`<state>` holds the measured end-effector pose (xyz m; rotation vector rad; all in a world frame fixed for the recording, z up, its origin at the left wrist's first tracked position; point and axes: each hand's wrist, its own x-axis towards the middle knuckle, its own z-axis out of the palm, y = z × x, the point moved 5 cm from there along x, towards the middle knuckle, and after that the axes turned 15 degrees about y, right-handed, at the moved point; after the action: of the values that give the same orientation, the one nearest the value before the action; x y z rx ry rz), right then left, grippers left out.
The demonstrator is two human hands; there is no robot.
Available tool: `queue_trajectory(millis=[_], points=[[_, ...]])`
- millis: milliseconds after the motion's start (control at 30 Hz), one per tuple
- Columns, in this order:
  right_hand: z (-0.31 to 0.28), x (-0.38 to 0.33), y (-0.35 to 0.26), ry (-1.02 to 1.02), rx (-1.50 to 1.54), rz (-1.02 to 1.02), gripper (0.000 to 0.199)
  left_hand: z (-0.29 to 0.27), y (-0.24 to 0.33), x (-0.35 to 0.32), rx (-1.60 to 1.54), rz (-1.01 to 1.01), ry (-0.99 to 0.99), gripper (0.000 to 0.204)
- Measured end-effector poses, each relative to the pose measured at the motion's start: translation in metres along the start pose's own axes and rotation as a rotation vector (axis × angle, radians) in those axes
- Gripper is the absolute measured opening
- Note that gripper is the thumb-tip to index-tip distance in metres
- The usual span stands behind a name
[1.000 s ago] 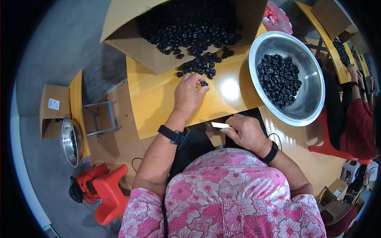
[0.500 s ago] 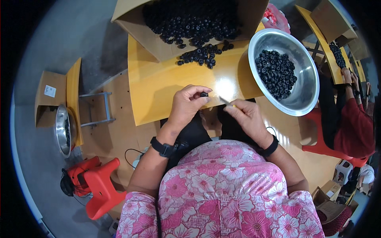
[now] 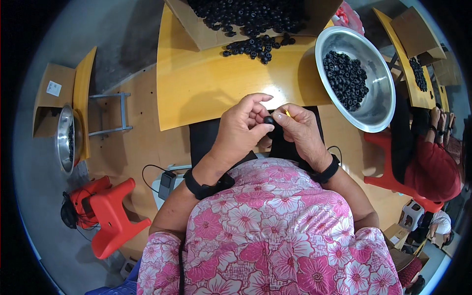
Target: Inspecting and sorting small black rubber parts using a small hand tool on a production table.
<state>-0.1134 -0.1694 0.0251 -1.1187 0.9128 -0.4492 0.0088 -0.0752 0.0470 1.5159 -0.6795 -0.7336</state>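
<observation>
Over my lap, just off the table's near edge, my left hand (image 3: 242, 124) pinches a small round black part (image 3: 269, 120) between thumb and fingers. Close against it, my right hand (image 3: 299, 132) is closed on a slim knife (image 3: 288, 113); only a bit of its yellow handle shows, and the blade is hidden. The two hands nearly meet at the black part. To the right, a steel bowl (image 3: 379, 81) contains a heap of similar black parts (image 3: 345, 78). More loose black parts (image 3: 255, 47) spill onto the yellow table (image 3: 187, 88).
A cardboard box (image 3: 322, 14) full of black parts lies at the far side. Red stools (image 3: 113, 211) stand at the left, near another steel bowl (image 3: 64, 140). At the right, a person in a red top (image 3: 435, 169) sits at another table.
My hands have come together, and the right one has brought the knife to the black part. The blade has gone out of sight. The view has shifted, so the table sits higher.
</observation>
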Motion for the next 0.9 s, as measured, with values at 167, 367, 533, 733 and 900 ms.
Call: queue_trajectory(millis=[167,367,533,733,900], points=[[-0.002,0.001,0.000,-0.011,-0.003,0.024,0.016,0.002,0.009,-0.001,0.133,0.106,0.007,0.050],[-0.002,0.003,0.005,-0.115,0.063,0.136,0.019,0.003,0.009,-0.001,0.076,0.162,0.066,0.042],[-0.001,0.005,0.002,-0.126,0.112,0.121,0.020,0.002,0.005,0.001,-0.020,0.070,0.022,0.046],[0.002,0.003,-0.013,-0.086,-0.158,-0.219,0.016,0.003,0.014,0.002,0.190,0.217,0.103,0.045],[0.003,0.001,-0.010,-0.036,-0.159,-0.268,0.014,0.005,0.018,0.000,0.263,0.241,0.078,0.047]])
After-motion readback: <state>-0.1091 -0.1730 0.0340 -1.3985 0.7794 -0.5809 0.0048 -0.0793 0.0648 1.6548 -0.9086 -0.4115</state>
